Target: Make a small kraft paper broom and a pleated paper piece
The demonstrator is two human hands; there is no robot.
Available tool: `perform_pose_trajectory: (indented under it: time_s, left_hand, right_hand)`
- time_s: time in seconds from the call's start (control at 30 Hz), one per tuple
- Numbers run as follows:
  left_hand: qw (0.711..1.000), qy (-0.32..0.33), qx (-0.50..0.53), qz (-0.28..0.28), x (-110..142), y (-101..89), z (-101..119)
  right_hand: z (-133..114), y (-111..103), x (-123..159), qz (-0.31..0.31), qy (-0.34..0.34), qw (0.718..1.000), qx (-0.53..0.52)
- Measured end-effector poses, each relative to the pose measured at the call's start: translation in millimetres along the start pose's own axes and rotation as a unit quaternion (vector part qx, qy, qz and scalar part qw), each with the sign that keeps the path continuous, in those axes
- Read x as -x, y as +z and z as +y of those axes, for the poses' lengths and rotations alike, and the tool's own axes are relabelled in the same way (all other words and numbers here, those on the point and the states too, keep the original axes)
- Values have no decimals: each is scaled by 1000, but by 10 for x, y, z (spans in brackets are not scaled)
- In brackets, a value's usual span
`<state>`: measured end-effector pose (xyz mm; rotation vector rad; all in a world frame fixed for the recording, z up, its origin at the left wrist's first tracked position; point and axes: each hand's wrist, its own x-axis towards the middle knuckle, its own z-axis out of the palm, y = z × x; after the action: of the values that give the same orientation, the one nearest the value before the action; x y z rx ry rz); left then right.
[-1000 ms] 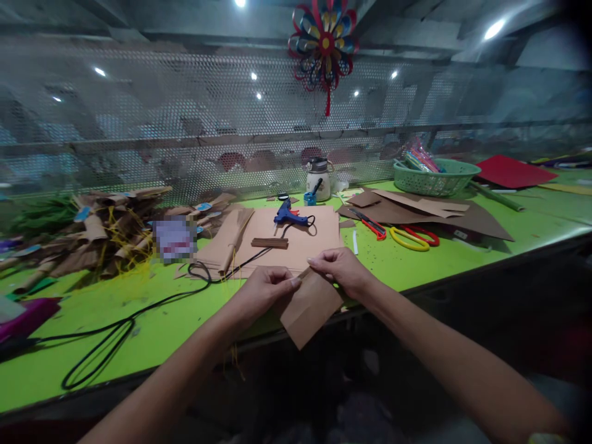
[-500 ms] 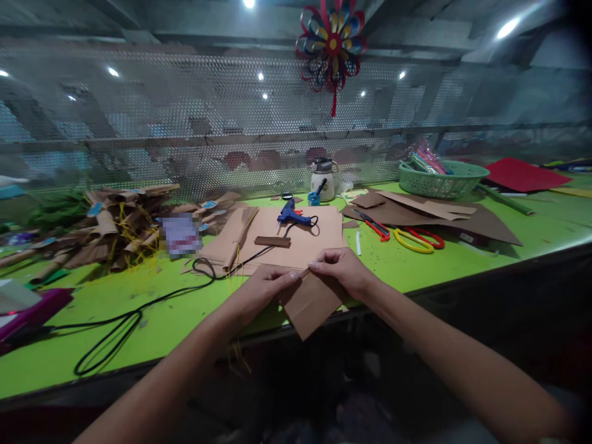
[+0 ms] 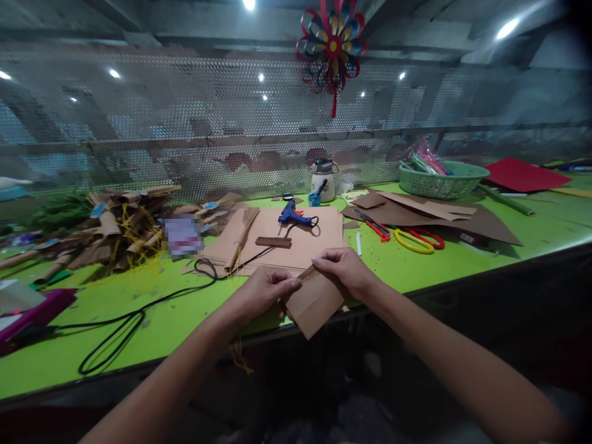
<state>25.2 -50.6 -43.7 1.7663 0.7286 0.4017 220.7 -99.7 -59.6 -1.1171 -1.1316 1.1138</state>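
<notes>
Between my two hands is a piece of brown kraft paper (image 3: pixel 315 305), its lower corner pointing toward me past the table's front edge. My left hand (image 3: pixel 269 290) pinches its upper left end between thumb and fingers. My right hand (image 3: pixel 345 269) grips the upper right end, thumb on top. A narrow fold or strip runs along the paper's upper edge between the thumbs. Just beyond lie stacked kraft sheets (image 3: pixel 324 237), with a blue glue gun (image 3: pixel 296 216) and narrow brown strips (image 3: pixel 272 242) on them.
A black cord (image 3: pixel 152 302) loops across the green table (image 3: pixel 185 333) at left. Bundled brown paper pieces with yellow strings (image 3: pixel 124 231) lie beyond it. To the right are a red-handled cutter (image 3: pixel 380 231), scissors (image 3: pixel 415 242) and a green basket (image 3: pixel 444 180). A bottle (image 3: pixel 322 180) stands behind.
My left thumb has shifted slightly down along the paper, which is tilted a little differently. More of the folded upper edge shows between my thumbs. Both hands keep their hold.
</notes>
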Motion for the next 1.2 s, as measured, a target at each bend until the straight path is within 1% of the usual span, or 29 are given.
perform_pose_trajectory:
  time_s: [0.07,0.17,0.23,0.37,0.5,0.57,0.67,0.73,0.8,0.87,1.0,1.13,1.2]
  left_hand:
    - [1000,-12,4,10,8,-10,-1]
    - [999,-25,34,-1,37,-34,-2]
    - [999,-22,47,-5,54,-57,-14]
    - [999,-15,52,-5,67,-121,-22]
    - [998,-6,12,-60,58,-211,43]
    - [997,2,-26,-68,45,-256,78]
    - [995,30,-94,-28,18,-289,100]
    - [991,47,-122,4,-5,-276,99]
    - [989,56,-136,25,-32,-241,93]
    - [986,68,-144,49,-62,-195,87]
    - [983,80,-147,81,-82,-110,81]
    - [977,93,-169,89,-47,-48,100]
    - [972,104,-191,90,-24,-18,128]
  right_hand:
    - [13,-14,-11,7,1,1000,-8]
    - [30,-40,-28,26,3,1000,-14]
    - [40,-55,-38,26,9,1000,-13]
    - [65,-81,-51,-4,20,1000,-8]
    - [91,-127,-62,-35,27,999,-6]
    - [90,-158,-63,-50,28,998,-3]
    - [60,-187,-57,-76,30,997,4]
    - [29,-183,-54,-91,25,995,19]
    - [-2,-163,-56,-101,8,993,53]
    - [-34,-134,-51,-102,-26,989,108]
    - [-109,-97,9,-90,-111,966,217]
    - [-184,-107,68,-114,-132,945,277]
    - [-227,-114,66,-124,-156,929,312]
